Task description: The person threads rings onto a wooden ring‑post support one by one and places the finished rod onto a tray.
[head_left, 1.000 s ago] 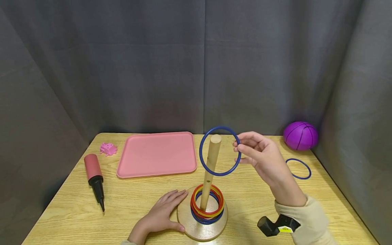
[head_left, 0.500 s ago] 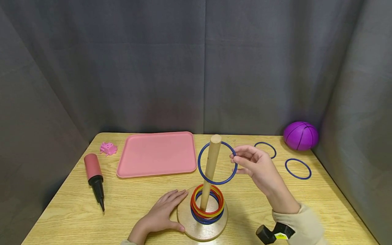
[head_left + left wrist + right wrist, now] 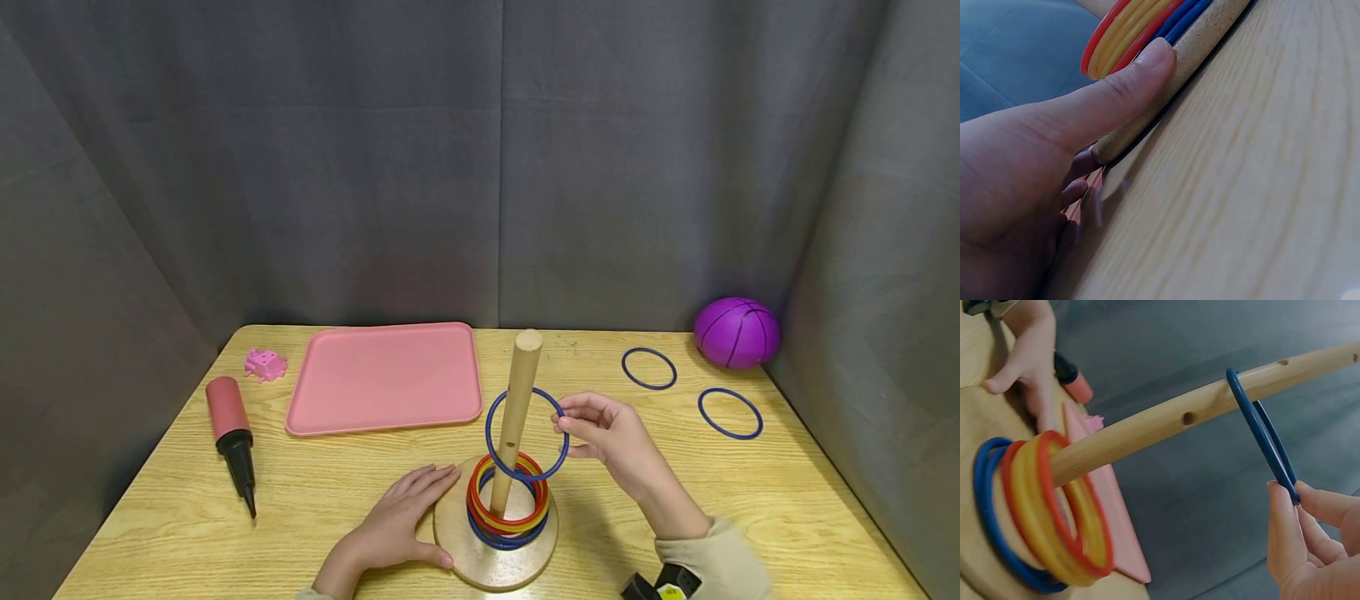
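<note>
My right hand (image 3: 611, 437) pinches a blue ring (image 3: 488, 427) by its right side, between thumb and fingertips. That ring encircles the wooden peg (image 3: 520, 375), partway down and tilted, as the right wrist view also shows. Around the peg's foot lies a stack of red, yellow and blue rings (image 3: 1035, 506), red on top and blue at the bottom. My left hand (image 3: 397, 521) lies against the left side of the round wooden base (image 3: 495, 573), fingers extended and thumb spread along the edge. In the left wrist view the thumb (image 3: 1116, 87) presses on the base's rim.
Two more blue rings (image 3: 649, 369) lie at the table's right, near a purple ball (image 3: 737, 333). A pink tray (image 3: 386, 379) sits at the back left. Beside it are a small pink toy (image 3: 266, 365) and a red-and-black hand pump (image 3: 228, 408). Grey curtains (image 3: 375, 167) surround the table.
My right hand has brought the blue ring from the peg's top down along the peg. Another blue ring behind that hand has come into view. My left hand keeps its place.
</note>
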Demonstrator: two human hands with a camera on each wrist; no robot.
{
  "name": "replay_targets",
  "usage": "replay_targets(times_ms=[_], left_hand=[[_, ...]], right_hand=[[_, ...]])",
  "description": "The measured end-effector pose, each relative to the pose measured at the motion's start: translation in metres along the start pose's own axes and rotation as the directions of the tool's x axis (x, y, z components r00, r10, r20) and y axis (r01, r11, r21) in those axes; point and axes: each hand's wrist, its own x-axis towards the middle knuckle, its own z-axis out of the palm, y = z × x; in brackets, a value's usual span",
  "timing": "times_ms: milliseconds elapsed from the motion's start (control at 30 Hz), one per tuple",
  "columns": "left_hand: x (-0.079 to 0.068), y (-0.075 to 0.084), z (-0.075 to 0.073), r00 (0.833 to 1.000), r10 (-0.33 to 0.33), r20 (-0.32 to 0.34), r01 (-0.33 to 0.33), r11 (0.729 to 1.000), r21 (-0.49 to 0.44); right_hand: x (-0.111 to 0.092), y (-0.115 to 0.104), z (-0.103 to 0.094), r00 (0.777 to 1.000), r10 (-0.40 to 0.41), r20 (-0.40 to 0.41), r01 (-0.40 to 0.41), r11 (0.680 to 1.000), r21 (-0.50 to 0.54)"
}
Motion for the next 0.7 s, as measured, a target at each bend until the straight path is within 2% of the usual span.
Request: replay_targets(times_ms=[200, 467, 700], left_hand=[[0.000, 0.001, -0.001, 1.000, -0.001, 0.002, 0.001, 1.000, -0.014], [0.000, 0.000, -0.001, 1.000, -0.002, -0.002, 0.002, 1.000, -0.014], [0.000, 0.000, 0.000, 1.000, 0.005, -0.012, -0.005, 1.000, 0.009]], right_hand=[[0.002, 0.017, 0.001, 0.999, 0.048, 0.013, -0.048, 0.999, -0.020], [0.005, 0.039, 0.000, 0.996, 0.075, 0.048, -0.073, 0.997, -0.038], [0.008, 0.052, 0.000, 0.994, 0.091, 0.056, -0.085, 0.991, -0.103]])
